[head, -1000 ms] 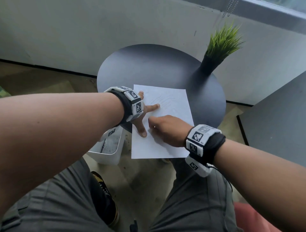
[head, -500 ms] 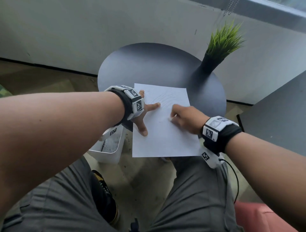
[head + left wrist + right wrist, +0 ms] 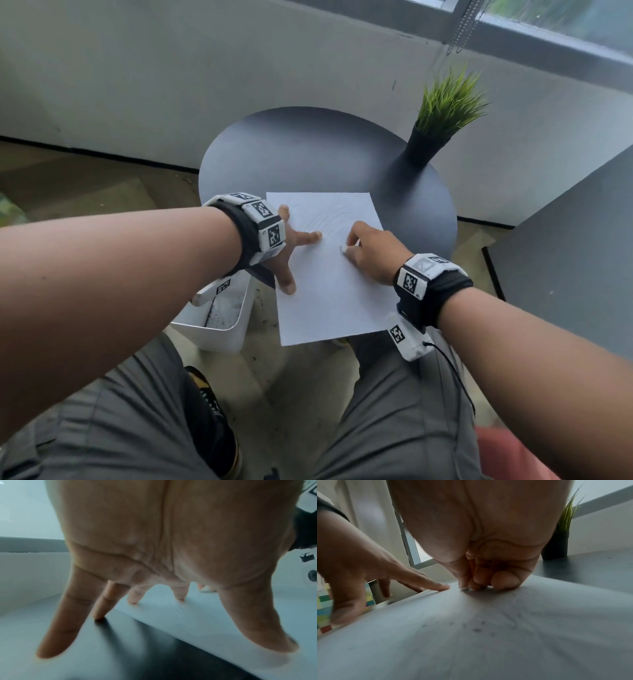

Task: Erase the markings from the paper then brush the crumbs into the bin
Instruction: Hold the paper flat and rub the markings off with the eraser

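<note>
Your left hand (image 3: 291,253) splays flat to pin the paper (image 3: 329,274); your right hand (image 3: 373,255) pinches an eraser (image 3: 342,249) beside the markings (image 3: 329,219).

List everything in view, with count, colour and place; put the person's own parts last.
paper: one, white, near edge of the table, overhanging it, faint pencil marks at far end
crumbs: several, dark, scattered on the paper
eraser: one, white, pinched in right hand, mostly hidden
table: one, round, black
bin: one, white, on floor below table's left edge
potted plant: one, green in black pot, table's far right
left hand: fingers spread, pressing the paper
right hand: rubbing the paper
</note>
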A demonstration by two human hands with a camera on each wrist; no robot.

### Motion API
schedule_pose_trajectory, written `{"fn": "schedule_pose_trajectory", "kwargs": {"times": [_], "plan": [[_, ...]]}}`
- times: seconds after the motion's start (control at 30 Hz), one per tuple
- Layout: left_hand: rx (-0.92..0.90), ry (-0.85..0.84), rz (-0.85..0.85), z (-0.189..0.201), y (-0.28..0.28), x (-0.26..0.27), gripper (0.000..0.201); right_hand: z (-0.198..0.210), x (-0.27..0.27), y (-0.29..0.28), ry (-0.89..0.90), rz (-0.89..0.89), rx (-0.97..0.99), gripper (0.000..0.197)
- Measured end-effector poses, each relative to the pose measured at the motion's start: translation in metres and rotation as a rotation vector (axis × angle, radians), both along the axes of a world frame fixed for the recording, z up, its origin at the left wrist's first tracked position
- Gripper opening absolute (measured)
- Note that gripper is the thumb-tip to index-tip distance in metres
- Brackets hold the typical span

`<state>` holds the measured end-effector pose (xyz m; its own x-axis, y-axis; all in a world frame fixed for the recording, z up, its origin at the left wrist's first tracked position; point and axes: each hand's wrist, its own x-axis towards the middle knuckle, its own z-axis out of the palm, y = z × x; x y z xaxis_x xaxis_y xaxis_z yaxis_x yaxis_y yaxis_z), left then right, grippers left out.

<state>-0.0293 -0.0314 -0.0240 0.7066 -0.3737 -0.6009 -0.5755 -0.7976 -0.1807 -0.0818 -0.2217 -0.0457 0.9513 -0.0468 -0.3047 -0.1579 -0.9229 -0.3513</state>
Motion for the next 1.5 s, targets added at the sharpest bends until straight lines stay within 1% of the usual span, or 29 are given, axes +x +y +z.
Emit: {"fn": "schedule_pose_trajectory", "kwargs": {"times": [0.13, 0.17, 0.2, 0.27, 0.33, 0.43, 0.53, 0.57, 0.6, 0.67, 0.73, 0.77, 0.8, 0.83, 0.9, 0.93, 0.97, 1.07, 1.1, 1.13, 1.17, 1.23, 1.27, 1.3, 1.33, 1.4, 1.43, 1.47, 1.5], "plan": [[-0.138, -0.084, -0.077, 0.009, -0.01, 0.006, 0.088, -0.006, -0.006, 0.006, 0.017, 0.086, 0.002, 0.018], [-0.17, -0.101, -0.085, 0.007, -0.01, 0.008, 0.089, -0.006, -0.007, 0.007, 0.025, 0.119, -0.001, 0.018], [-0.177, -0.102, -0.079, 0.003, -0.009, 0.01, 0.096, -0.005, -0.007, 0.007, 0.037, 0.145, -0.006, 0.019], [-0.154, -0.05, -0.033, -0.005, -0.004, 0.011, 0.115, -0.001, -0.006, 0.006, 0.062, 0.182, -0.007, 0.02], [-0.144, -0.004, -0.002, -0.014, 0.003, 0.013, 0.125, 0.003, -0.004, 0.007, 0.079, 0.211, 0.016, 0.022], [-0.139, 0.009, -0.041, -0.021, 0.007, 0.016, 0.129, 0.006, 0.011, 0.008, 0.049, 0.178, 0.007, 0.023], [-0.134, 0.015, -0.071, -0.021, 0.006, 0.017, 0.129, 0.002, 0.032, 0.01, -0.011, 0.042, -0.091, 0.019], [-0.135, 0.019, -0.07, -0.021, 0.006, 0.016, 0.13, 0.001, 0.033, 0.012, -0.027, 0.034, -0.118, 0.017], [-0.14, 0.024, -0.065, -0.021, 0.005, 0.017, 0.13, -0.002, 0.029, 0.016, -0.051, 0.069, -0.128, 0.015], [-0.151, 0.032, -0.065, -0.024, 0.004, 0.02, 0.132, -0.004, 0.014, 0.029, -0.079, 0.256, -0.092, 0.014], [-0.131, 0.025, -0.088, -0.026, 0.002, 0.022, 0.134, 0.002, -0.002, 0.039, -0.022, 0.519, -0.048, 0.014], [-0.121, 0.021, -0.095, -0.026, 0.001, 0.023, 0.135, 0.007, -0.003, 0.04, 0.019, 0.59, -0.049, 0.014], [-0.12, 0.02, -0.097, -0.026, 0.0, 0.023, 0.135, 0.009, 0.003, 0.037, 0.037, 0.593, -0.063, 0.015], [-0.127, 0.019, -0.101, -0.026, 0.0, 0.024, 0.134, 0.007, 0.013, 0.031, 0.025, 0.518, -0.082, 0.016], [-0.13, 0.006, -0.115, -0.026, 0.0, 0.025, 0.134, 0.001, 0.034, 0.016, -0.042, 0.247, -0.127, 0.017], [-0.129, 0.003, -0.115, -0.027, 0.001, 0.025, 0.135, -0.002, 0.035, 0.014, -0.074, 0.162, -0.149, 0.017], [-0.132, 0.003, -0.113, -0.028, 0.001, 0.026, 0.136, -0.006, 0.031, 0.019, -0.094, 0.178, -0.149, 0.016], [-0.107, -0.001, -0.134, -0.033, -0.002, 0.029, 0.145, -0.003, 0.002, 0.045, -0.033, 0.495, -0.024, 0.018], [-0.097, -0.001, -0.145, -0.034, -0.003, 0.03, 0.146, -0.001, -0.002, 0.045, -0.004, 0.558, -0.007, 0.017], [-0.1, 0.005, -0.143, -0.032, -0.003, 0.029, 0.144, 0.002, 0.001, 0.042, 0.005, 0.555, -0.017, 0.018], [-0.114, 0.008, -0.142, -0.032, -0.003, 0.029, 0.14, 0.0, 0.012, 0.034, -0.009, 0.485, -0.049, 0.019], [-0.126, -0.003, -0.146, -0.03, -0.002, 0.029, 0.137, -0.002, 0.031, 0.016, -0.053, 0.219, -0.137, 0.018], [-0.117, -0.003, -0.146, -0.029, -0.001, 0.028, 0.139, -0.003, 0.032, 0.015, -0.07, 0.14, -0.174, 0.018], [-0.113, -0.002, -0.147, -0.029, -0.002, 0.028, 0.142, -0.005, 0.026, 0.019, -0.09, 0.155, -0.179, 0.02], [-0.106, 0.002, -0.144, -0.029, -0.003, 0.028, 0.145, -0.004, 0.017, 0.029, -0.096, 0.233, -0.153, 0.021], [-0.085, 0.003, -0.142, -0.028, -0.005, 0.028, 0.148, -0.001, -0.006, 0.049, -0.047, 0.475, -0.052, 0.019], [-0.075, -0.001, -0.143, -0.028, -0.005, 0.028, 0.148, 0.001, -0.01, 0.049, -0.01, 0.535, -0.031, 0.016], [-0.076, 0.0, -0.142, -0.026, -0.005, 0.027, 0.145, 0.005, -0.007, 0.045, 0.004, 0.537, -0.039, 0.015], [-0.087, -0.003, -0.146, -0.025, -0.005, 0.026, 0.141, 0.005, 0.004, 0.037, -0.011, 0.471, -0.073, 0.016]]}}
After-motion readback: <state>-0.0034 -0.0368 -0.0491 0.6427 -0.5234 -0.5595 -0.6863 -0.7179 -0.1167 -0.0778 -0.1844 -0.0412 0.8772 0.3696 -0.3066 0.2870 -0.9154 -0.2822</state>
